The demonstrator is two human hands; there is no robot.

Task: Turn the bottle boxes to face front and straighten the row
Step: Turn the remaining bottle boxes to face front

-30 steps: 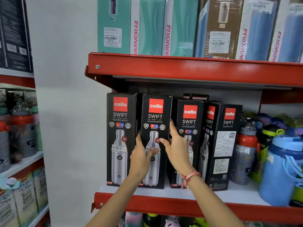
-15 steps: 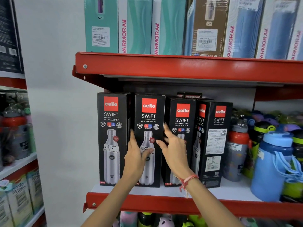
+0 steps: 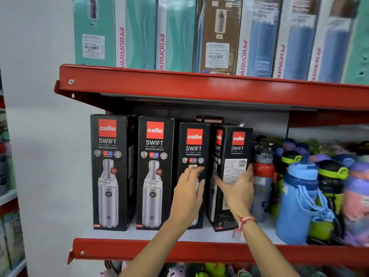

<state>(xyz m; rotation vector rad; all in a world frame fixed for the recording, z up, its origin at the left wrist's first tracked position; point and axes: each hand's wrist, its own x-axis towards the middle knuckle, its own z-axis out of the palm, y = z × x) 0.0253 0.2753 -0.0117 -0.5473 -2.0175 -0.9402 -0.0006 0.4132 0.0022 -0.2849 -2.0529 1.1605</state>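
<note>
Several black Cello Swift bottle boxes stand in a row on the red-edged shelf [image 3: 179, 250]. The first box [image 3: 111, 170] and second box [image 3: 154, 172] face front. My left hand [image 3: 189, 194] lies flat on the front of the third box [image 3: 194, 144], fingers apart. The fourth box [image 3: 232, 156] is turned at an angle, its side panel with the label toward me. My right hand [image 3: 237, 188] wraps around that box, thumb on its left corner and fingers on its right edge.
A grey and red bottle [image 3: 262, 176] stands right against the fourth box. Blue and coloured bottles [image 3: 299, 200] crowd the shelf's right side. A Modware box [image 3: 211, 119] sits behind the row. Tall Varmora boxes [image 3: 175, 33] fill the upper shelf [image 3: 199, 86].
Both hands left the second box and moved right. My left hand now rests on the third box and my right hand has taken hold of the angled fourth box.
</note>
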